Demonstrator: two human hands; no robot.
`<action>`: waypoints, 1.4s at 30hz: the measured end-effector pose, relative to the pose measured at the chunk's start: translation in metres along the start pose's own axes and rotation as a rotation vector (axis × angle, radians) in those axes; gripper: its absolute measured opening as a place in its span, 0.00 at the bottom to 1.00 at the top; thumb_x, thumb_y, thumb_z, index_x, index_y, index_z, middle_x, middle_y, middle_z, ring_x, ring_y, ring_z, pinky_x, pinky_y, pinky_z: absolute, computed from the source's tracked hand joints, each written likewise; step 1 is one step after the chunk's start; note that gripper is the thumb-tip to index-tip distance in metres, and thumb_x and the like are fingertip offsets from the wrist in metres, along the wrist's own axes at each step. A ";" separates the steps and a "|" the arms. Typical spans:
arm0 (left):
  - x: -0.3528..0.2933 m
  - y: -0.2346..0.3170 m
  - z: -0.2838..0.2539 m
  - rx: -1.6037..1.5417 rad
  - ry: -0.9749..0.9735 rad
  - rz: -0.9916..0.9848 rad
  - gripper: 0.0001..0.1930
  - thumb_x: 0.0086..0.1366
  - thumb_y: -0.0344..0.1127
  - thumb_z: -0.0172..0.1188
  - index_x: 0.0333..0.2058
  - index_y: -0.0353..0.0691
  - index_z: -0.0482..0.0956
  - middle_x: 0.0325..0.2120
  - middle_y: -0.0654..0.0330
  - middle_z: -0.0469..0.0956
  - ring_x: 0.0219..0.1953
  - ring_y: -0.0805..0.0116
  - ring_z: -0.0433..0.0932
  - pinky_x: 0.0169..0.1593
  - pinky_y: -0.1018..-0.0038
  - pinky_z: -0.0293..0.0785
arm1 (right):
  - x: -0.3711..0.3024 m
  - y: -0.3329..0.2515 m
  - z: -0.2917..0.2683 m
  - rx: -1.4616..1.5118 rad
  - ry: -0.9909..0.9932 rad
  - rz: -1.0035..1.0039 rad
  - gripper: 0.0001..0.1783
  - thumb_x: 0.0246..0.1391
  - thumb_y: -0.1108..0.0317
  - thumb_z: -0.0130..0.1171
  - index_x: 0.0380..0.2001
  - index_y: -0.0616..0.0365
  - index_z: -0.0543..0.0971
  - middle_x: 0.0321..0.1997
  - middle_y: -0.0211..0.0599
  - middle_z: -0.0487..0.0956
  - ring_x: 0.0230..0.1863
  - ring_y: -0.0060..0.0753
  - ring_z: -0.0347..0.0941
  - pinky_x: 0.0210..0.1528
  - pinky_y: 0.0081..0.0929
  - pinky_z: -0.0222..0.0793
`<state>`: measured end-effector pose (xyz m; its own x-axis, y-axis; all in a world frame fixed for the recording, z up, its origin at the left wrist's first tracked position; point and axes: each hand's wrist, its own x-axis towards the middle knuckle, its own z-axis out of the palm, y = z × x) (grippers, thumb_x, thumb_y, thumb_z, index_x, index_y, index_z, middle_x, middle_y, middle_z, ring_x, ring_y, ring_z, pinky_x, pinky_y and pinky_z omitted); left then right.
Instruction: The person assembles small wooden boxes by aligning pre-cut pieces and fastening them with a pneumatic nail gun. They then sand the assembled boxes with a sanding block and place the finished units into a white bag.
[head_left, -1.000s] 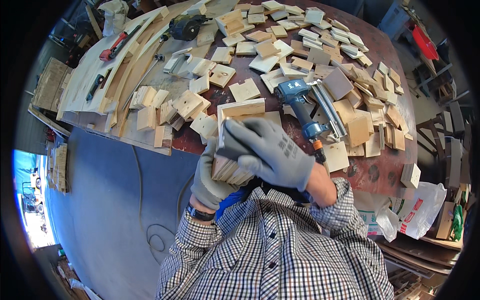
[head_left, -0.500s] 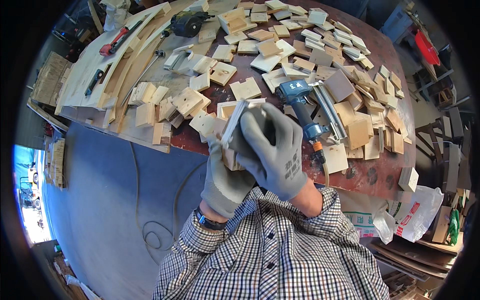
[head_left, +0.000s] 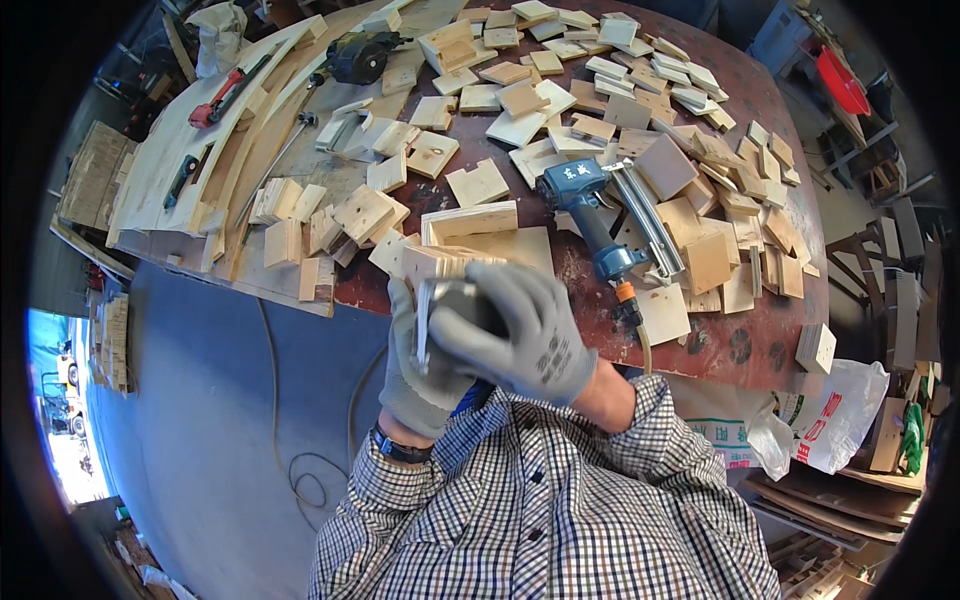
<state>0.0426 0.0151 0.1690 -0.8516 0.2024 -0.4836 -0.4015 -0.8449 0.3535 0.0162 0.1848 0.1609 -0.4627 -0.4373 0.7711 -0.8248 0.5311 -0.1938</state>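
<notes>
Head view: right hand (head_left: pixel 535 335) bends over, fingers (head_left: pixel 512 295) pinching a dark piece (head_left: pixel 470 308); left hand (head_left: pixel 415 380) angles upward, its fingers' hold unclear

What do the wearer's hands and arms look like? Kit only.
Left hand: grey glove, dark band round the wrist. Right hand: matching grey glove with dark printed marks on the back, toward the wrist; no band visible there. Both arms: long checked sleeves, left and right, dark and brownish lines on pale cloth.
</notes>
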 end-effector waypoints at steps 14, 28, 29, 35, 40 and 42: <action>-0.001 0.002 -0.023 -0.253 -0.241 -0.011 0.38 0.78 0.69 0.38 0.71 0.46 0.66 0.63 0.48 0.73 0.65 0.47 0.75 0.72 0.41 0.67 | 0.026 0.029 -0.024 0.505 -0.001 0.457 0.43 0.68 0.50 0.60 0.75 0.67 0.61 0.68 0.61 0.68 0.68 0.60 0.67 0.71 0.48 0.63; -0.006 -0.017 -0.010 0.114 -0.088 0.232 0.43 0.72 0.73 0.50 0.73 0.47 0.62 0.66 0.53 0.68 0.68 0.53 0.68 0.70 0.50 0.67 | 0.036 0.040 -0.012 0.354 -0.068 0.378 0.42 0.63 0.49 0.63 0.74 0.60 0.66 0.63 0.60 0.73 0.63 0.61 0.70 0.67 0.49 0.63; -0.010 -0.014 -0.019 0.206 -0.100 0.244 0.45 0.72 0.75 0.48 0.72 0.44 0.63 0.64 0.50 0.70 0.66 0.52 0.69 0.69 0.50 0.68 | 0.037 0.041 -0.015 0.369 -0.090 0.378 0.42 0.63 0.50 0.62 0.74 0.60 0.66 0.63 0.60 0.73 0.63 0.61 0.70 0.67 0.49 0.63; -0.010 0.010 -0.042 0.146 -0.330 -0.027 0.41 0.76 0.70 0.43 0.72 0.43 0.64 0.64 0.45 0.71 0.63 0.46 0.72 0.67 0.40 0.65 | 0.040 0.034 -0.016 0.419 -0.126 0.472 0.41 0.63 0.49 0.62 0.73 0.58 0.68 0.63 0.58 0.73 0.62 0.59 0.70 0.67 0.50 0.63; -0.007 0.002 -0.027 0.189 -0.209 0.128 0.32 0.78 0.62 0.45 0.68 0.45 0.65 0.64 0.52 0.74 0.71 0.57 0.67 0.72 0.40 0.61 | 0.028 0.007 -0.020 0.004 -0.111 0.203 0.40 0.61 0.41 0.63 0.72 0.44 0.72 0.65 0.55 0.71 0.62 0.60 0.69 0.63 0.53 0.63; -0.007 -0.007 -0.016 0.784 -0.137 0.457 0.24 0.80 0.47 0.48 0.67 0.43 0.62 0.62 0.52 0.75 0.65 0.59 0.74 0.67 0.50 0.74 | 0.014 0.007 -0.022 0.256 -0.157 0.219 0.40 0.62 0.41 0.61 0.72 0.47 0.71 0.65 0.56 0.71 0.62 0.59 0.69 0.64 0.53 0.63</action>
<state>0.0566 0.0120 0.1568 -0.9962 0.0301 -0.0816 -0.0868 -0.2896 0.9532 0.0109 0.1986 0.1840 -0.6650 -0.4497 0.5963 -0.7461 0.4346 -0.5045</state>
